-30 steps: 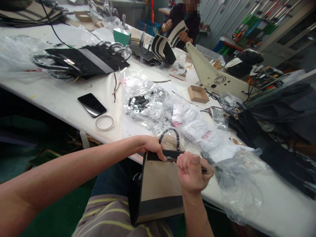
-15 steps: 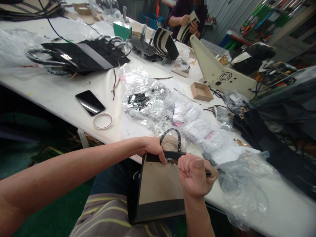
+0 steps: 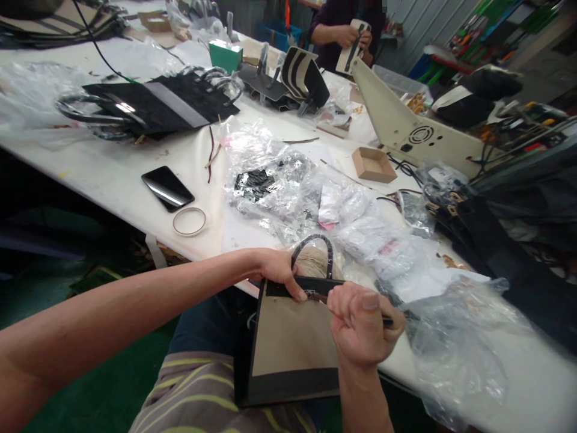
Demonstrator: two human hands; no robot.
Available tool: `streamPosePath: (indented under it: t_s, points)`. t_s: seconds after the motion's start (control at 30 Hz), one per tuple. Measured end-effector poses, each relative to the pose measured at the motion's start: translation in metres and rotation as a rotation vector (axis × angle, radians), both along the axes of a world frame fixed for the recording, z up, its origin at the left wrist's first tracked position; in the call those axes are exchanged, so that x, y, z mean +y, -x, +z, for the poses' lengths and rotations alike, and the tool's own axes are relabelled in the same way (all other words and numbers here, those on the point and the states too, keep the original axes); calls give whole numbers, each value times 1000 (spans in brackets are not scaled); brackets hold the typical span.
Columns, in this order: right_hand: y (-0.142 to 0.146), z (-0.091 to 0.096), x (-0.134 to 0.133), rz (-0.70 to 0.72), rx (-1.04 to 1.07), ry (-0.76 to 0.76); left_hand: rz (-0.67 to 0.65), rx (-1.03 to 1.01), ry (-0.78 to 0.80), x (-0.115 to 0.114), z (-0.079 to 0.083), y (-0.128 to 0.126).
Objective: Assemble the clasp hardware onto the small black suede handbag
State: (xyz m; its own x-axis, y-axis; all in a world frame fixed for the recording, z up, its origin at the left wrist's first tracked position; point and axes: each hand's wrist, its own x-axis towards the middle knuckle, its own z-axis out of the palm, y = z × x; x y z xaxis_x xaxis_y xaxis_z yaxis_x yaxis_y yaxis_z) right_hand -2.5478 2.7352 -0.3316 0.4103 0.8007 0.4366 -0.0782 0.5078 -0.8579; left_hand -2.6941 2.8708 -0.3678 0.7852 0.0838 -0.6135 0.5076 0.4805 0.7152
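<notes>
A beige handbag with black trim [image 3: 291,340] stands on my lap against the table edge, its black handle [image 3: 315,242] arching up. My left hand [image 3: 277,272] grips the bag's top black band, thumb pressed beside the small metal clasp [image 3: 311,294]. My right hand [image 3: 360,325] is closed in a fist round a thin dark tool [image 3: 390,322], whose tip meets the clasp.
The white table [image 3: 112,174] carries a black phone [image 3: 167,188], a ring [image 3: 190,221], crinkled plastic bags [image 3: 270,180], a small cardboard box [image 3: 373,165], black bag pieces [image 3: 153,105] and a cream machine [image 3: 406,129]. A person at the far end holds a striped panel [image 3: 354,48].
My hands stay on the bag's clasp with little shift. The person at the far end has raised and turned the striped panel.
</notes>
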Motion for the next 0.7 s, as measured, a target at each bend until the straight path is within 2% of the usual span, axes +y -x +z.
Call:
streamPosePath:
  t_s: [0.07,0.27,0.53,0.7]
  points:
    - [-1,0,0,4,11,-7,0,9,13,0,1,0]
    - [-2,0,-1,23,18,-28,123,164,-35,-8,9,-8]
    - [-8,0,-3,83,21,10,103,208,-19,-8,12,-12]
    - [-6,2,-1,42,-21,65,119,234,-12,-9,9,-13]
